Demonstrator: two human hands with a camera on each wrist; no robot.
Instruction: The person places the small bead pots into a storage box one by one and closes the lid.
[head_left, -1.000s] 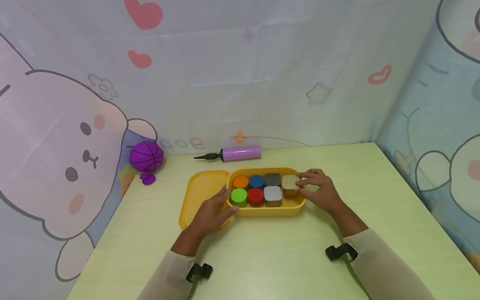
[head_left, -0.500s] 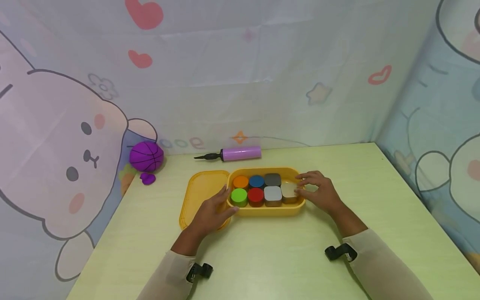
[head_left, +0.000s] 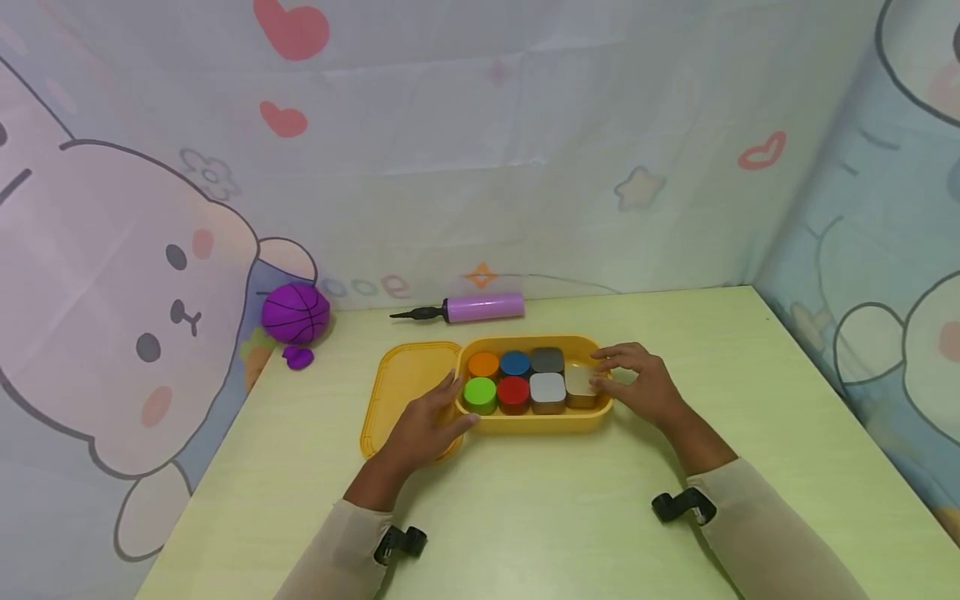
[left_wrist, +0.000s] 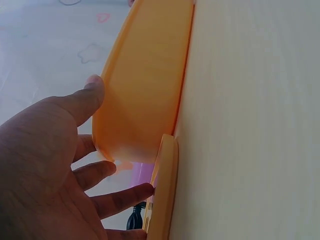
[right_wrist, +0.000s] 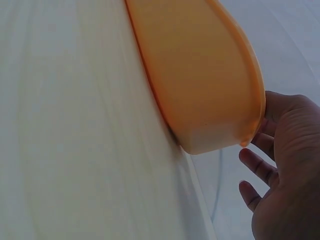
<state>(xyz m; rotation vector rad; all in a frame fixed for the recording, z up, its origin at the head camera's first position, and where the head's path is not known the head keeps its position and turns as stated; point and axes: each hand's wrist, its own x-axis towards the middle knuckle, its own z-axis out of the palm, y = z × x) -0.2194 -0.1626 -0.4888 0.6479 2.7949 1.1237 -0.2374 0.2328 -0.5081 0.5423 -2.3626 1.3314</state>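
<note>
In the head view a yellow box [head_left: 536, 423] holds several small tubs in two rows. The round tops are orange [head_left: 483, 365], blue [head_left: 515, 363], lime green [head_left: 480, 393] and red [head_left: 513, 392]. Dark grey [head_left: 547, 359], white [head_left: 547, 387] and beige [head_left: 580, 380] tubs have squarish tops. My right hand [head_left: 641, 383] reaches over the box's right end, thumb and fingertips on the beige tub. My left hand [head_left: 420, 423] rests against the left end, thumb near the front rim [left_wrist: 102, 90], other fingers spread. Lower fingers there meet the yellow lid [left_wrist: 165, 195].
The flat lid [head_left: 405, 383] lies left of the box, partly under my left hand. Behind stands a purple hand pump [head_left: 483, 307] lying on its side. A purple ball [head_left: 295, 313] and a small purple piece [head_left: 298, 358] sit at the back left, by the printed cloth [head_left: 480, 167].
The beige tub has shifted toward the near side, from beside the dark grey tub to a lower spot in the box's right end. My left hand has stayed put.
</note>
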